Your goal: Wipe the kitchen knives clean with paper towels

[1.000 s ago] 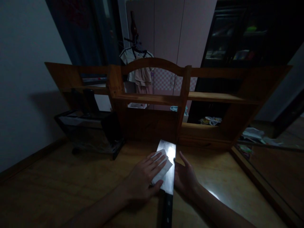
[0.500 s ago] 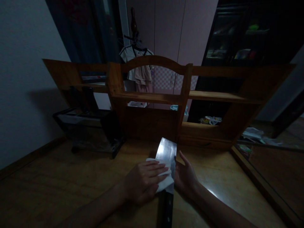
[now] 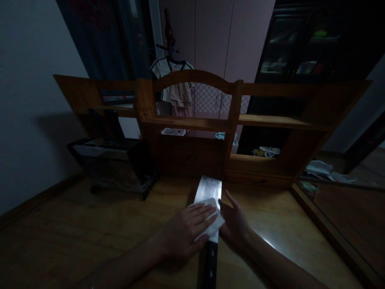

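Slightly rightward across the blade [image 3: 210,187] — that is how the left hand [image 3: 190,228] and its white wipe [image 3: 218,222] have shifted since the earlier frame. Over the middle of the desk [image 3: 120,233], the cleaver [image 3: 209,192] points toward the back edge, likely to keep its handle [image 3: 211,261] nearest the person; the right hand [image 3: 235,221], thumb spread, fingers hidden, seems to steady it, while the left's fingers press the wipe flat — no writing legible.

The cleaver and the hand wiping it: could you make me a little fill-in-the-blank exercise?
1. The hand on the white wipe is the person's ____ one.
2. In colour, the cleaver's handle is ____.
3. Of handle and blade, the part nearer the person is the ____.

Missing words: left; black; handle.
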A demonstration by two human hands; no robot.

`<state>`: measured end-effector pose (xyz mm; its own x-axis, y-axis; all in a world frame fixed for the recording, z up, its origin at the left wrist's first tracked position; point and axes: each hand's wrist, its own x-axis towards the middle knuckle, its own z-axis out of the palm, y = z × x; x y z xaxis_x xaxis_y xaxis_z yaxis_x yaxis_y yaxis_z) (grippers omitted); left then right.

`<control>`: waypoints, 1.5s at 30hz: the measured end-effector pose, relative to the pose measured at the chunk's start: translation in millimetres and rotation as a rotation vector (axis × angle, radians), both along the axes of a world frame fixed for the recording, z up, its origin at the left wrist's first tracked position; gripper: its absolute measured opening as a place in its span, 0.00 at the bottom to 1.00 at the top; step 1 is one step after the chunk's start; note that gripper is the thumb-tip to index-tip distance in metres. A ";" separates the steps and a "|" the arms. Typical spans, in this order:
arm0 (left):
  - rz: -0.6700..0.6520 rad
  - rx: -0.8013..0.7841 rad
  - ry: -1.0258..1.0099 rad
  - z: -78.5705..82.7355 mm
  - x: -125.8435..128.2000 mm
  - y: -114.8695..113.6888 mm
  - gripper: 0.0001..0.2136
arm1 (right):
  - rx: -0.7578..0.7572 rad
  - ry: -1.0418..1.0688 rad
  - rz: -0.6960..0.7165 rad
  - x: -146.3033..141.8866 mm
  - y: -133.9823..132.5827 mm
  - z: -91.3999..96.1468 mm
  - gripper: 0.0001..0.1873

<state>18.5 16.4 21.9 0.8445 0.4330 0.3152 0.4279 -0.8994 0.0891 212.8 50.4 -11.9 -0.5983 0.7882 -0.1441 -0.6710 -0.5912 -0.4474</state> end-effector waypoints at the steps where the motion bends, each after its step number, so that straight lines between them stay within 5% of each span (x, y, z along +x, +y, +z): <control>1: -0.053 -0.006 0.010 1.3 1.5 -2.3 0.25 | 0.003 -0.006 -0.002 -0.2 0.2 -0.3 0.18; 7: -0.165 0.043 0.001 1.7 -4.7 -1.5 0.24 | 0.000 -0.015 0.020 -0.8 -2.9 4.2 0.22; 17: 0.118 0.156 -0.101 -6.4 -23.2 17.5 0.23 | 0.014 0.021 0.008 -1.1 -2.7 5.9 0.25; 28: -0.107 0.010 0.057 5.0 3.8 -5.3 0.25 | 0.004 -0.024 0.028 1.0 -1.8 5.0 0.19; 35: -0.194 0.040 -0.037 -0.6 0.6 -3.7 0.22 | 0.004 -0.015 0.016 -0.7 -5.4 10.6 0.18; 45: 0.087 0.119 -0.327 -13.7 -33.4 24.9 0.20 | -0.008 0.099 0.012 0.1 -2.1 0.5 0.21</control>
<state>-14.9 41.3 8.1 0.6522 0.4429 0.6153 0.4695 -0.8732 0.1308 212.8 48.3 -11.5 -0.6193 0.7799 -0.0903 -0.7044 -0.6028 -0.3748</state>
